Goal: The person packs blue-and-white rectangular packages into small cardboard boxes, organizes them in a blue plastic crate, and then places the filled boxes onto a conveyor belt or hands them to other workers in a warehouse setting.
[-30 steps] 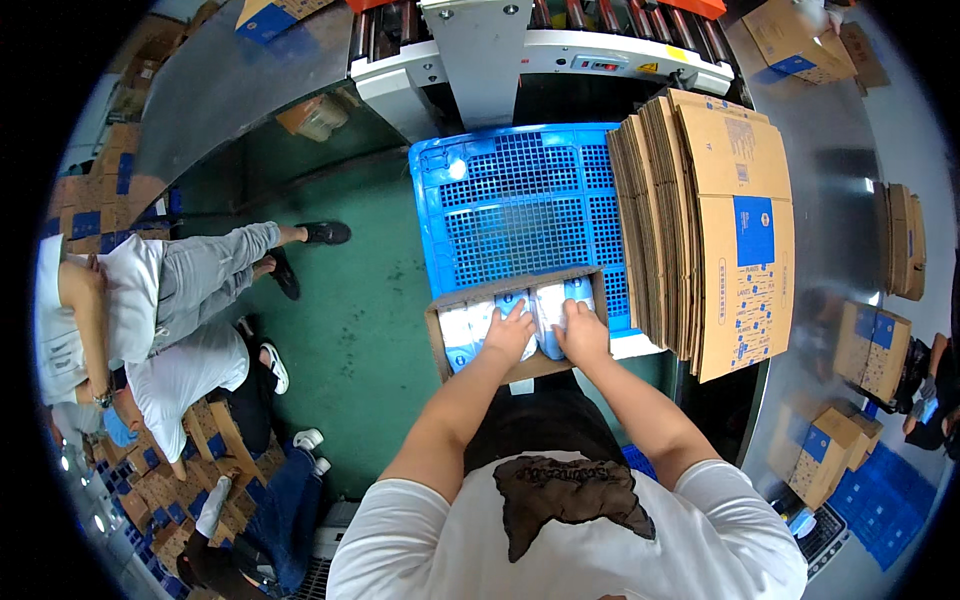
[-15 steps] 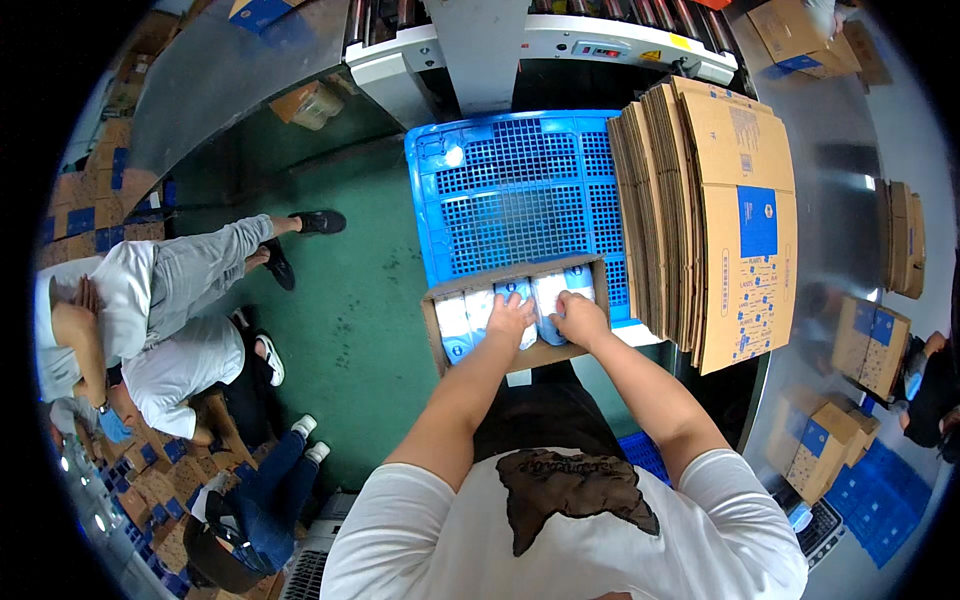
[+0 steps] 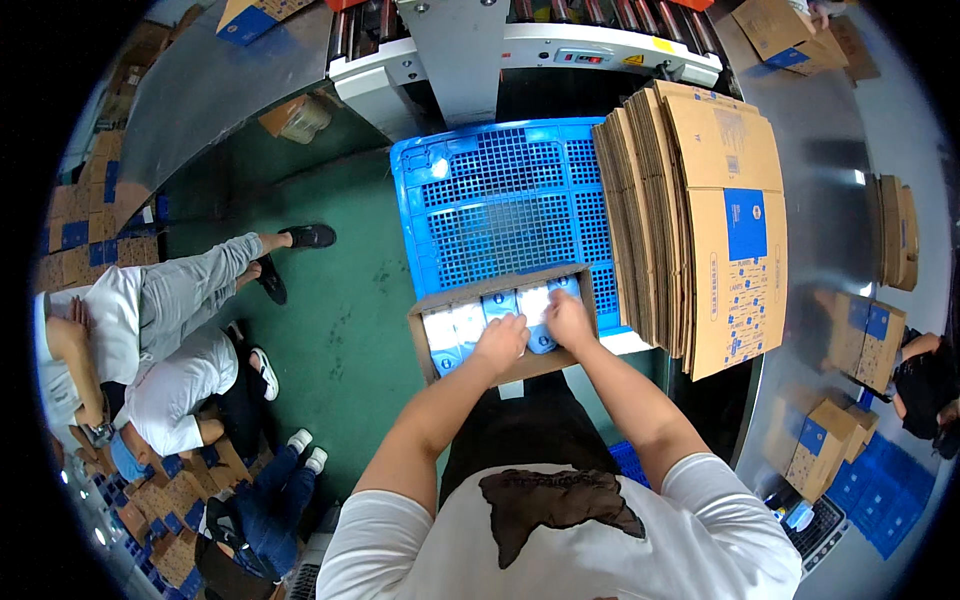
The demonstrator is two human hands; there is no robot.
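Observation:
An open cardboard carton [image 3: 470, 290] sits in front of me, overlapping the near edge of a blue plastic pallet [image 3: 408, 215]. Inside it, several blue-and-white packs [image 3: 445, 340] stand side by side in a row. My left hand [image 3: 502, 342] is curled over the middle of the row, its fingers closed against a pack. Beside it, my right hand [image 3: 568, 318] has its fingers bent round the top of a pack near the carton's right end. Both palms and the fingertips are partly hidden.
Flattened cartons [image 3: 735, 290] lean in a thick stack on the pallet's right side. Beyond the pallet runs a roller conveyor [image 3: 610, 55] with a white frame. At left, co-workers [image 3: 190, 380] bend among boxes; another person [image 3: 920, 390] is at far right by a metal table [image 3: 820, 190].
The view has shifted slightly, moving the carton a little left in the picture. My left hand has drawn its fingers in from a wider spread; my right hand stays at the right-hand packs.

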